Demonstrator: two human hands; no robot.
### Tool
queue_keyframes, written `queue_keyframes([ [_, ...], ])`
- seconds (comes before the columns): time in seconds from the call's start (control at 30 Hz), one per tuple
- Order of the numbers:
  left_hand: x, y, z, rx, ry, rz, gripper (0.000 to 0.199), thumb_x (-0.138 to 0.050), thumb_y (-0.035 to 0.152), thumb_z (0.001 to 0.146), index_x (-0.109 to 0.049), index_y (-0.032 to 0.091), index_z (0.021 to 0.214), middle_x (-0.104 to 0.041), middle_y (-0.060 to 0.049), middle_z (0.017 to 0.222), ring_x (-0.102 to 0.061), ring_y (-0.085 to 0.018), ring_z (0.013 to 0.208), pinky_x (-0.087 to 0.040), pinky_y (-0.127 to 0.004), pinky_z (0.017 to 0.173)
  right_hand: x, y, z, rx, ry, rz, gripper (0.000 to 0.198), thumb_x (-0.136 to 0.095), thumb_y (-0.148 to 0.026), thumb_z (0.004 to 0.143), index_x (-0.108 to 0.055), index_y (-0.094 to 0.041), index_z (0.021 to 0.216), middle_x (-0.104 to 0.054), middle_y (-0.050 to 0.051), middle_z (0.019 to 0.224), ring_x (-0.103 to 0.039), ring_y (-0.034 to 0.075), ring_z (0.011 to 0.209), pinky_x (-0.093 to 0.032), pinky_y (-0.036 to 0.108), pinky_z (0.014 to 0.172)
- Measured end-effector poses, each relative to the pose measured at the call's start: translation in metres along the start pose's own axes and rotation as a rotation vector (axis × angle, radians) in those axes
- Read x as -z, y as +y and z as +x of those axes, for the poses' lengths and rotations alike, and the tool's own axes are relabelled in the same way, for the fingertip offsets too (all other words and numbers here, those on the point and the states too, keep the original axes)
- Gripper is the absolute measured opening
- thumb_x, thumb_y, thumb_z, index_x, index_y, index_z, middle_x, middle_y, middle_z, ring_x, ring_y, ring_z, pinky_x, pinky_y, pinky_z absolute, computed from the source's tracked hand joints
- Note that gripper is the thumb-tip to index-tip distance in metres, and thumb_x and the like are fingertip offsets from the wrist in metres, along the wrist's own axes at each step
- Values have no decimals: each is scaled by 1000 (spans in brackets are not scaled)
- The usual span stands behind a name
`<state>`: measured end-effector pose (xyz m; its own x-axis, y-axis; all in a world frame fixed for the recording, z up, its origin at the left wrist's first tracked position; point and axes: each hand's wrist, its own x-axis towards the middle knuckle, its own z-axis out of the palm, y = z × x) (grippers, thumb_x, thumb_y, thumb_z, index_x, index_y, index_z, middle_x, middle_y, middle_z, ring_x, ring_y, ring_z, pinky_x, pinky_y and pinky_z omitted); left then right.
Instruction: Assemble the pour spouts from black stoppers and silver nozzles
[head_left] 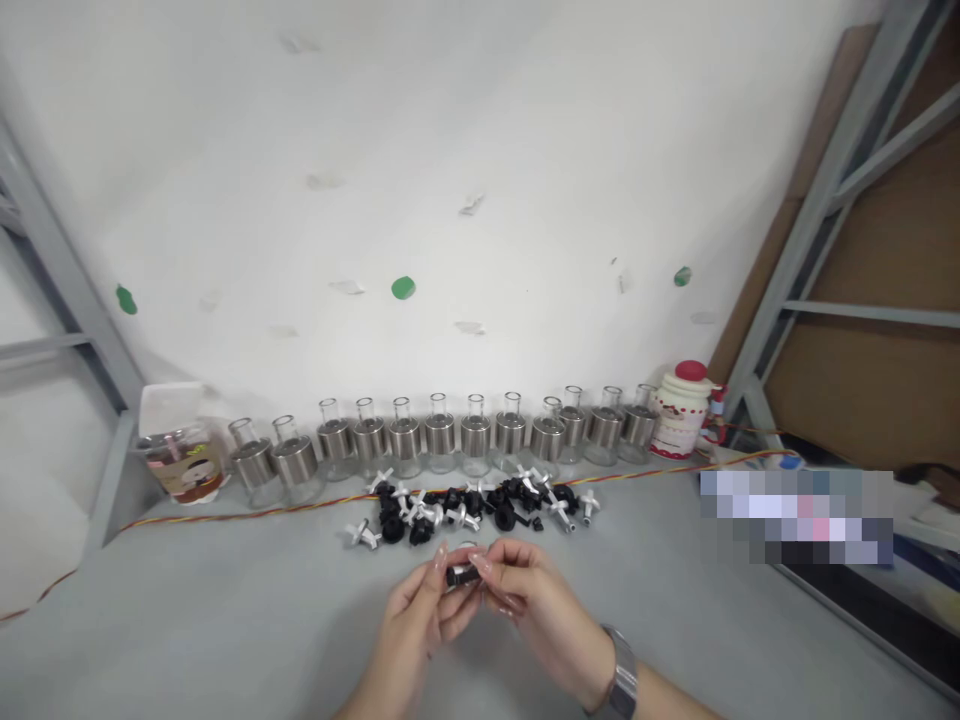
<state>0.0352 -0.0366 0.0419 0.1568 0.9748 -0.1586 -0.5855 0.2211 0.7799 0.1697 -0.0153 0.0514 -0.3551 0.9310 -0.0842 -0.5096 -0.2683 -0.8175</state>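
Observation:
Close together above the near part of the table, my left hand [418,605] and my right hand [534,592] are both closed on one small black and silver piece [460,575]. Its black end shows between the fingertips, while the rest is hidden behind them. Just beyond the hands lies a loose pile of silver spout-like pieces [363,536] and black caps [505,516]. Behind that pile stands a row of several glass bottles [475,436] with brushed metal sleeves and narrow clear necks, all upright.
A clear jar with a cartoon label [187,470] stands at the left end of the row, and a cream jar with a red knob [679,412] at the right. A twisted red-yellow wire [202,519] crosses the grey table [247,620]. Metal frames flank both sides.

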Motion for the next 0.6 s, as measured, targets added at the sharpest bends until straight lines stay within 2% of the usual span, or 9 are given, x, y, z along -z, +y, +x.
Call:
queue_keyframes([
  [0.3, -1, 0, 1, 17, 18, 0, 36, -71, 43, 62, -71, 16, 85, -69, -9, 98, -60, -30, 98, -44, -41, 91, 1, 2, 0, -10, 27, 0, 29, -77, -31, 53, -51, -16, 49, -35, -9, 40, -23, 4, 41, -13, 23, 46],
  [0.6, 3, -2, 3, -73, 1, 213, 32, -75, 38, 57, -72, 23, 85, -70, -4, 97, -61, -27, 98, -48, -39, 87, -2, 4, 0, -13, 48, -18, 36, -77, -37, 53, -48, -16, 51, -38, -8, 44, -27, 5, 43, -16, 22, 46],
])
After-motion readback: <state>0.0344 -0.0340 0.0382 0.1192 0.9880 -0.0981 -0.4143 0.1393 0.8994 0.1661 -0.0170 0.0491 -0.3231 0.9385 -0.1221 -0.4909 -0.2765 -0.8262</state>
